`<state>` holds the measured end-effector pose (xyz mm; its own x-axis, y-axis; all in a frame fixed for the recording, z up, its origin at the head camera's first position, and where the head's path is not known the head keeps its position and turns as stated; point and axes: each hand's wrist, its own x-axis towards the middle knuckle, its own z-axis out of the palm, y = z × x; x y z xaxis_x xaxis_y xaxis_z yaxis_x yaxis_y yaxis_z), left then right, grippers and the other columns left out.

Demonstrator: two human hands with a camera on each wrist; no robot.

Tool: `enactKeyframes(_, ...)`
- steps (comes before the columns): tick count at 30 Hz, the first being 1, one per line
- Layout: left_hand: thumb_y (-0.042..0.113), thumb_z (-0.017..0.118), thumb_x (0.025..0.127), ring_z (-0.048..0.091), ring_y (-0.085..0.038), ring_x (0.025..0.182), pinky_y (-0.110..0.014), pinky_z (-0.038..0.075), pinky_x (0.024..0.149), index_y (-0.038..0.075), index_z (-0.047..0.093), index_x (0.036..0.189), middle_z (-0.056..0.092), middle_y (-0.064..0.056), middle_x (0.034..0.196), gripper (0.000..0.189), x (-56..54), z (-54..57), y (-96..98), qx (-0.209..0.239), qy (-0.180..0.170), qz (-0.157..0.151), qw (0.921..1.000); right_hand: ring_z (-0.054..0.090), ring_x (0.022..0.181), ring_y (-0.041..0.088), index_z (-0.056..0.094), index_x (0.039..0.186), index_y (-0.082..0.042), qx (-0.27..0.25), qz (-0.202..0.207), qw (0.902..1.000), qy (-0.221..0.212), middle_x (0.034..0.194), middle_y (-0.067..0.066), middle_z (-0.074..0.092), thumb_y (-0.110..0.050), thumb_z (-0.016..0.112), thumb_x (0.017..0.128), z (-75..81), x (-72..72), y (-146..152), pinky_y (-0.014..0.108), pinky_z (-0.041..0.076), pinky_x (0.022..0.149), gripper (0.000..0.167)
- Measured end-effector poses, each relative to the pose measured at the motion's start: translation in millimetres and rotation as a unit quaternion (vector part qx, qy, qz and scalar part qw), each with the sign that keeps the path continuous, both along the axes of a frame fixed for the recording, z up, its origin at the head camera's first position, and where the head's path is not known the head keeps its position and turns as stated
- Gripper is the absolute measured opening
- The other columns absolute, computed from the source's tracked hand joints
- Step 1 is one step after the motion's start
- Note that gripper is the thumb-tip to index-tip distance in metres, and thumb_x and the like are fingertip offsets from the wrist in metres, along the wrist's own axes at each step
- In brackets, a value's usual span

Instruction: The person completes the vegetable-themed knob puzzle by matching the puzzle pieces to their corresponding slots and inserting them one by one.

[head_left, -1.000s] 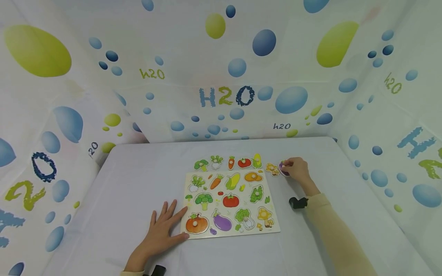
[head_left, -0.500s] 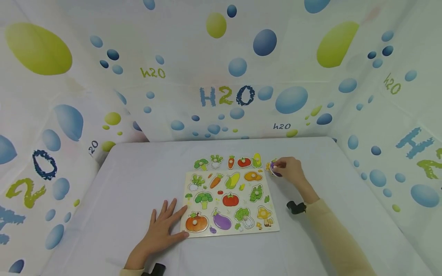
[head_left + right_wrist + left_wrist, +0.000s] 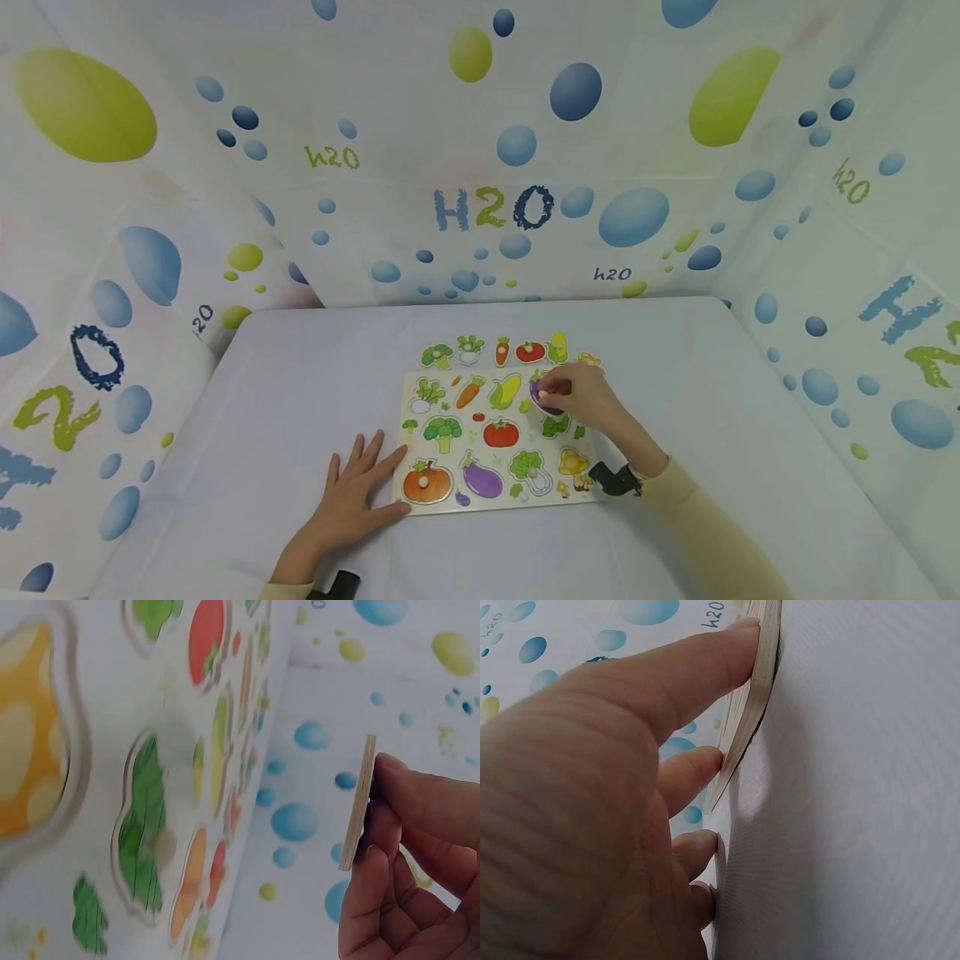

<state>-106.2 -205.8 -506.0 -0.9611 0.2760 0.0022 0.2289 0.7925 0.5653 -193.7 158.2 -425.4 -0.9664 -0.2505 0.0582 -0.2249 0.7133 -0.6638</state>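
Observation:
My right hand [image 3: 592, 400] pinches an eggplant puzzle piece [image 3: 536, 393] by its knob. The piece is held above the upper right part of the wooden vegetable puzzle board [image 3: 531, 429]; in the right wrist view its thin edge [image 3: 358, 806] faces the camera, apart from the board. My left hand [image 3: 345, 508] lies with spread fingers at the board's left edge, its thumb and index finger touching it. A printed eggplant shape [image 3: 482, 482] shows low on the board. Knobbed pumpkin [image 3: 435, 490] and bok choy [image 3: 527, 468] pieces sit in the board.
Behind the board lie loose pieces: broccoli [image 3: 437, 357], turnip [image 3: 470, 346], carrot [image 3: 502, 356], tomato [image 3: 530, 353], corn [image 3: 557, 343] and mushroom [image 3: 589, 359], the last partly hidden by my right hand. A white cloth [image 3: 315, 367] covers the table.
My right hand has lifted the eggplant piece from the table beyond the mushroom piece and carried it left over the board. My left hand stays in place.

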Motion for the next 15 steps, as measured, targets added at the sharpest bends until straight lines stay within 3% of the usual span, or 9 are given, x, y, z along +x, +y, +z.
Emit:
enactKeyframes(8,0.054,0.076,0.073,0.011,-0.05,0.148,-0.072,-0.002,0.112,0.021,0.053,0.142,0.027,-0.02,0.159,0.08,1.2,2.0,-0.4,-0.002,0.005,-0.003,1.0,0.056,0.069,0.009,0.074,0.09,-0.009,-0.02,0.062,0.9979,0.0,0.079,-0.002,0.066,-0.011,0.076,0.084,-2.5,19.1,-32,0.018,0.05,0.06,0.006)
enactKeyframes(15,0.053,0.076,0.073,0.01,-0.049,0.148,-0.072,-0.002,0.112,0.021,0.053,0.142,0.027,-0.02,0.159,0.08,1.1,1.6,0.1,0.002,0.004,0.0,1.0,0.055,0.068,0.005,0.074,0.088,-0.011,0.002,0.115,0.9934,0.007,0.076,-0.006,0.067,-0.013,0.076,0.085,-9.4,34.6,-56,0.017,0.048,0.06,0.004)
